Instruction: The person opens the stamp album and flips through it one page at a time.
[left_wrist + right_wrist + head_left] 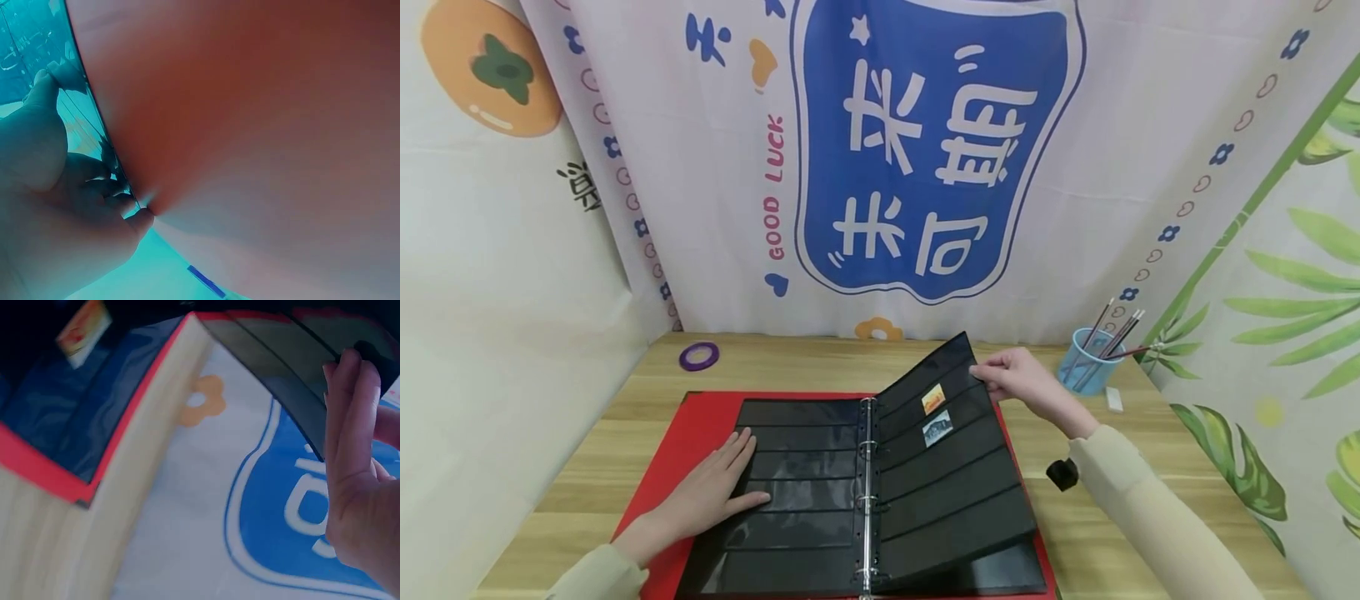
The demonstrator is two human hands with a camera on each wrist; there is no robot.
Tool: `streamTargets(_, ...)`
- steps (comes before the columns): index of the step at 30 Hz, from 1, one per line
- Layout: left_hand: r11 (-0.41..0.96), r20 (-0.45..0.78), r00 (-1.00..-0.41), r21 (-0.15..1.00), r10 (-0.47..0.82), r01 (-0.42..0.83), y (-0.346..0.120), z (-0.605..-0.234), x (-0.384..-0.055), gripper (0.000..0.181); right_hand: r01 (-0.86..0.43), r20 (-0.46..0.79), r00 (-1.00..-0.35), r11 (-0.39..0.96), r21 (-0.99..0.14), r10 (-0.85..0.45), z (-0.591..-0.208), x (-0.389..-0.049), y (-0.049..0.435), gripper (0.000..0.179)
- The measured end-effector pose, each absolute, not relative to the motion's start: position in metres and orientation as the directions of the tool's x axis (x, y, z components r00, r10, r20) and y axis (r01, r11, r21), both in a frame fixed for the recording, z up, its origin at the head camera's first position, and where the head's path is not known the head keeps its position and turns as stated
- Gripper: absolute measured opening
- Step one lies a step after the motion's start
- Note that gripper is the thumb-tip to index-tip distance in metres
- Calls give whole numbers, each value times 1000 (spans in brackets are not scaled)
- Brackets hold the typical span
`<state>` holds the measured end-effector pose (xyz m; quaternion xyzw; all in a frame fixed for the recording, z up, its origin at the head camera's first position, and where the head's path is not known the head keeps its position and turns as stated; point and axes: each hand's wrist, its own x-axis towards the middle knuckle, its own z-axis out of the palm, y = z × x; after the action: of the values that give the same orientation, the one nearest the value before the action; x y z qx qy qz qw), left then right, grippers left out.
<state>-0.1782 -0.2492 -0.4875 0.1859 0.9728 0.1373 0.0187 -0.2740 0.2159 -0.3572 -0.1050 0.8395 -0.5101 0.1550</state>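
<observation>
A stamp album with a red cover (662, 442) and metal rings lies spread on the table. My right hand (1018, 379) pinches the outer edge of a black album page (947, 492) near its far corner; that page tilts up from the right side. Two small stamps sit in its strips, an orange one (933, 399) and a grey-blue one (937, 428). Fingers spread, my left hand (711, 492) rests on the outer edge of the left black page (797, 533). In the right wrist view, fingers (353, 419) overlap the lifted page's edge.
A purple tape roll (698, 357) lies at the table's back left. At the back right stands a blue cup (1086, 371) of pencils, with a white eraser (1114, 400) beside it. A printed curtain (722, 167) hangs behind the wooden table (820, 358).
</observation>
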Motion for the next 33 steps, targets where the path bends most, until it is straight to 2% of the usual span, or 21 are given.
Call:
streamTargets(5, 891, 30, -929, 272, 369, 363, -250, -488, -179, 98, -39, -139, -925, 454, -890, -352, -341, -280, 195, 25)
streamTargets(13, 891, 30, -930, 277, 366, 359, -250, -489, -178, 98, -68, -138, -915, 482, -873, -380, -316, -279, 166, 29)
streamTargets(21, 890, 45, -928, 270, 370, 368, -249, -486, -178, 97, -81, -123, -920, 487, -869, -372, -302, -277, 156, 31)
streamTargets(27, 893, 52, -928, 258, 368, 368, -249, -484, -177, 96, -60, -114, -910, 399, -915, -398, -306, -279, 149, 27)
streamTargets(33, 887, 32, -924, 269, 381, 375, -248, -483, -177, 97, 9, -134, -906, 299, -954, -401, -315, -279, 141, 39)
